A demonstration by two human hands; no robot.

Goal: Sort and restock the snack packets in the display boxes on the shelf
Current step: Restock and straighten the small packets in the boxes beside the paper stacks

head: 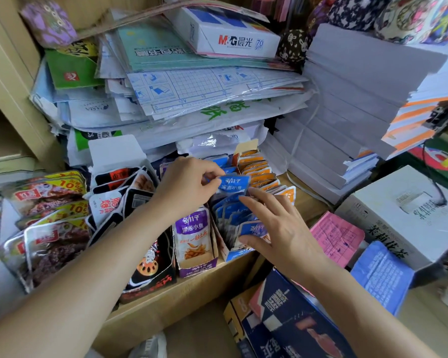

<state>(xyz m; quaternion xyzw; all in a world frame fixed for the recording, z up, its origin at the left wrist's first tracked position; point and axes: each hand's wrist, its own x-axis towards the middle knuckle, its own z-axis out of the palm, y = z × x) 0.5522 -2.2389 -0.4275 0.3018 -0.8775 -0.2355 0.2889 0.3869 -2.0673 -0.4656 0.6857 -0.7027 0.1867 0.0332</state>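
My left hand (186, 182) pinches a small blue snack packet (233, 184) above the blue display box (237, 253), which holds several blue packets standing in a row. My right hand (277, 228) rests with spread fingers on the front blue packets (252, 229) in that box. Beside it on the left stands a purple display box (195, 267) with a purple packet (194, 235) upright at its front. Orange packets (263, 174) fill the row behind the blue ones. My left forearm crosses over a black box (150, 275) of black and white packets.
Red foil packets (49, 218) lie at the far left of the shelf. Stacked paper and plastic sleeves (192, 99) loom behind the boxes. A white carton (409, 215), pink slips (338, 237) and a blue pack (383, 277) sit right. A dark blue box (290, 319) stands below.
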